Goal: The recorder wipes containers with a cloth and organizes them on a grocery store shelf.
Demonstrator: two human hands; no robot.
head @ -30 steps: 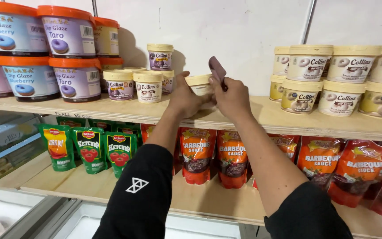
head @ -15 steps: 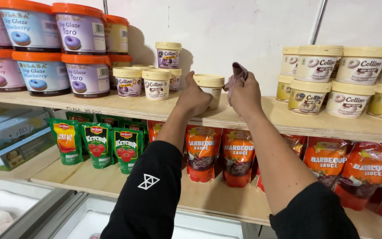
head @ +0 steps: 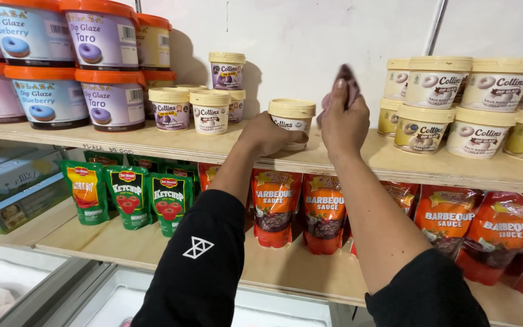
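The left hand [head: 267,136] wraps its fingers around a small cream-lidded tub [head: 291,121] standing on the upper wooden shelf [head: 152,142]. Just right of the tub, the right hand [head: 343,118] is raised, pinching a dark purplish cloth [head: 346,79].

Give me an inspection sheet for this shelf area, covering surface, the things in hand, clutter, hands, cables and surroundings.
Surface: wooden upper shelf, bare strip at its front.
Things in hand: small cream-lidded tub upright on the shelf; dark cloth raised beside it.
Clutter: more small tubs left, cream tubs stacked right, large orange-lidded tubs far left.
Hands: left hand grips the tub's side; right hand holds the cloth.
Cables: nothing seen.
Surroundings: white wall; lower shelf with ketchup pouches and barbecue sauce pouches; freezer below.
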